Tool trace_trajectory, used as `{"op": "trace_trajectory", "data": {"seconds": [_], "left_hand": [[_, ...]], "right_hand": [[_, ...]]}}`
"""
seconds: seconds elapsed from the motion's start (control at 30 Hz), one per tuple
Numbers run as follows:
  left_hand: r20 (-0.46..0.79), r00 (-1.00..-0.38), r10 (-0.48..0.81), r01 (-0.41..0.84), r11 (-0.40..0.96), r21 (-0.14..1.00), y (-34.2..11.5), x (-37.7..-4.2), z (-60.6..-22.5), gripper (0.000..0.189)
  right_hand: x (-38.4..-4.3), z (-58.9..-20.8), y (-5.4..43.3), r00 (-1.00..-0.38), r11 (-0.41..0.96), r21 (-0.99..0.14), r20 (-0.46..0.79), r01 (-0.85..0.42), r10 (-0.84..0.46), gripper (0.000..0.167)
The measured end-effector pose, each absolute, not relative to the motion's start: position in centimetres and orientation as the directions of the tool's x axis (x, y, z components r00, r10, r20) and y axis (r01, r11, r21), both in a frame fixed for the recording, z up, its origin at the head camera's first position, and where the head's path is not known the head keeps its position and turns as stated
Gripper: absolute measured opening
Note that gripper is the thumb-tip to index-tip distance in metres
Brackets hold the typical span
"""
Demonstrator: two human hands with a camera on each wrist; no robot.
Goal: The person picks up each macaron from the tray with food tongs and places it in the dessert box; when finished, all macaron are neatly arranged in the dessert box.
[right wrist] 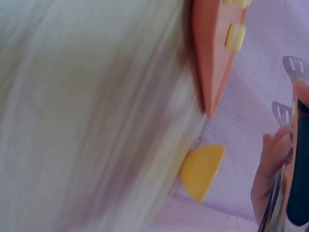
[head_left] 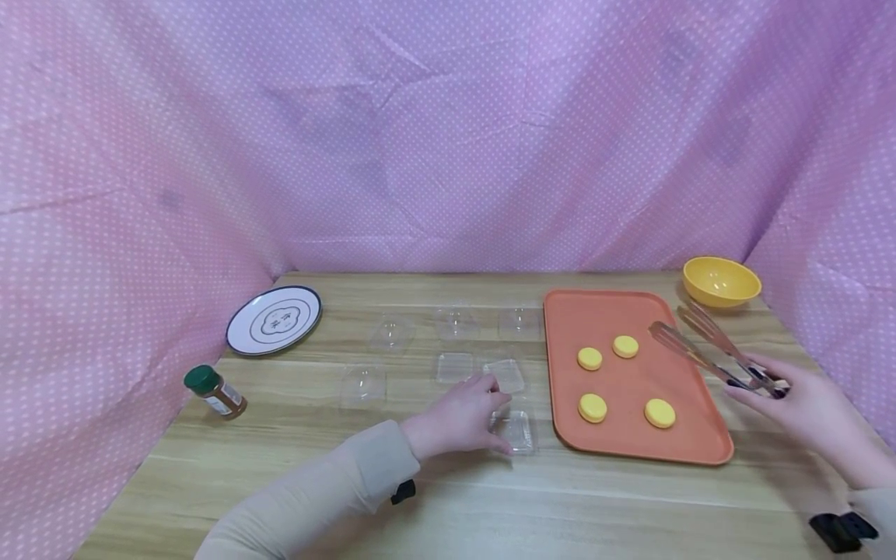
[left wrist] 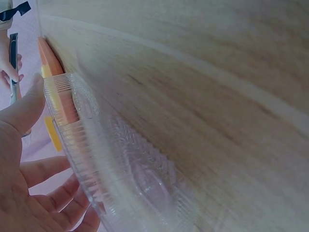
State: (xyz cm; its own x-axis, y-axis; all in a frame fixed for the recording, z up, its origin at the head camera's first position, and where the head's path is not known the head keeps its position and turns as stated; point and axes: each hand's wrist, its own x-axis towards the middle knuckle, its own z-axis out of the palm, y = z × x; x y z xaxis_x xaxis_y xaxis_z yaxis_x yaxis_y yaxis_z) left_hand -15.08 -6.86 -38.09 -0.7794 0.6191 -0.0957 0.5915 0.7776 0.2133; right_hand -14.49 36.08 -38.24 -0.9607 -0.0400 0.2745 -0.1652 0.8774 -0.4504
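Observation:
In the head view my left hand (head_left: 465, 412) is at a clear plastic box (head_left: 520, 432) on the table, thumb near its front side and fingers toward its back. The left wrist view shows the spread fingertips right at the edge of this ribbed clear box (left wrist: 111, 159). My right hand (head_left: 805, 397) grips metal tongs (head_left: 721, 354) with slotted ends and a dark handle (right wrist: 298, 169). Their slotted ends stand apart over the right side of an orange tray (head_left: 651, 451). On the tray lie several yellow macarons (head_left: 592, 408), with nothing between the tongs' ends.
Behind my left hand are two flat clear box bases (head_left: 455, 367) and several clear domed lids (head_left: 392, 334). A yellow bowl (head_left: 721, 282) stands at the back right. At left are a white dark-rimmed plate (head_left: 259, 327) and a green-capped jar (head_left: 215, 391).

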Motion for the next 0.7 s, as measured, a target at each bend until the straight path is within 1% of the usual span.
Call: {"op": "trace_trajectory", "data": {"seconds": [0.13,0.27,0.37,0.47,0.57,0.7], "left_hand": [[-0.099,-0.779,0.619,0.592,0.778,0.208,-6.8,-15.1,-38.1,0.074],[-0.097,-0.778,0.621,0.597,0.778,0.195,-6.8,-15.1,-38.0,0.073],[-0.095,-0.778,0.622,0.598,0.778,0.193,-6.8,-15.1,-38.0,0.073],[-0.094,-0.778,0.622,0.598,0.777,0.197,-6.9,-15.1,-38.0,0.073],[-0.093,-0.779,0.621,0.596,0.778,0.2,-6.9,-15.1,-37.9,0.073],[-0.088,-0.778,0.622,0.598,0.777,0.199,-6.8,-15.1,-38.0,0.073]], "right_hand": [[-14.3,-37.9,35.2,-0.956,0.885,-0.419,0.283,-0.202,-0.084,0.054],[-14.0,-37.8,34.3,-0.94,0.871,-0.397,0.289,-0.289,-0.18,0.05],[-13.8,-37.9,33.7,-0.899,0.839,-0.373,0.341,-0.397,-0.274,0.046],[-13.7,-37.9,33.1,-0.854,0.814,-0.329,0.389,-0.478,-0.345,0.043],[-13.5,-37.9,32.5,-0.827,0.809,-0.286,0.416,-0.514,-0.378,0.042],[-13.3,-37.8,31.9,-0.823,0.809,-0.269,0.404,-0.523,-0.398,0.045]]}}
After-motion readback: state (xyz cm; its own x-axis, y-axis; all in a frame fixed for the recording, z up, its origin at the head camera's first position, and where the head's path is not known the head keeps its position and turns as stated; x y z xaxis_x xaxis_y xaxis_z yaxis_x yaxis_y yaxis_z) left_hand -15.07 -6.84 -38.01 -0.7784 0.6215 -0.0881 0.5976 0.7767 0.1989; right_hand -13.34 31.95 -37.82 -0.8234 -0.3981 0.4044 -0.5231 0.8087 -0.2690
